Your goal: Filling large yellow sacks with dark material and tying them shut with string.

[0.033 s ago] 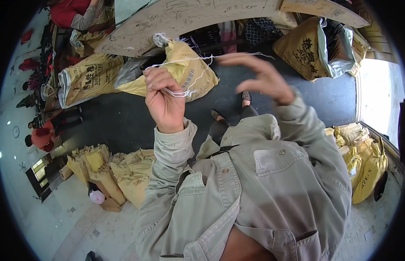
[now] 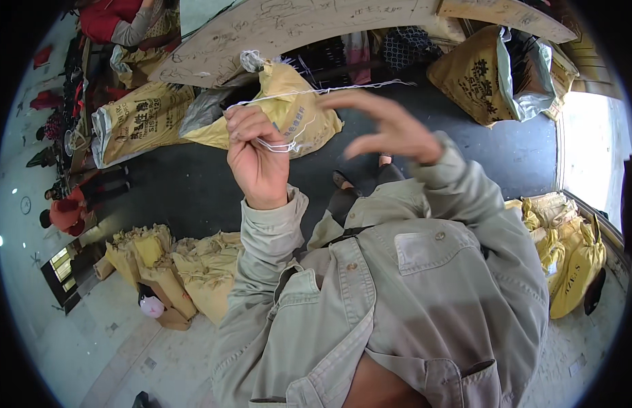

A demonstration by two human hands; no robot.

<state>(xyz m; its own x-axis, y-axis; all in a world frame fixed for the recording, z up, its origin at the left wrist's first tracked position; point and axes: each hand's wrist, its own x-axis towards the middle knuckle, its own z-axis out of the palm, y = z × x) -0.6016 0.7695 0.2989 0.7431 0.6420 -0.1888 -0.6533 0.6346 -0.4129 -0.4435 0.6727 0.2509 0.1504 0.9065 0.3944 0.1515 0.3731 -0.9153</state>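
Note:
My left hand [image 2: 256, 156] is closed in a pinch on a thin white string [image 2: 278, 96], with a loop [image 2: 276, 147] of it hanging beside the palm. One strand runs from the fingertips to the right, ending loose in the air above my right hand [image 2: 401, 129]. That hand is open, thumb and fingers apart, and slightly blurred. Its fingertips lie close to the strand; whether they touch it I cannot tell. Beyond my hands a yellow sack [image 2: 323, 132] leans on the dark floor, with a knot of white string [image 2: 250, 61] near its top.
A curved-looking board [image 2: 289, 30] with scribbles spans the far side. Brown sacks [image 2: 149, 115] stand at the left, and an open sack [image 2: 465, 78] with dark contents at the right. Folded yellow sacks [image 2: 207, 265] are piled behind me. People [image 2: 68, 211] are at the far left.
My right hand has moved left and slightly down, nearer to my left hand. The string's loose end has shifted slightly left. My left hand keeps its pinch.

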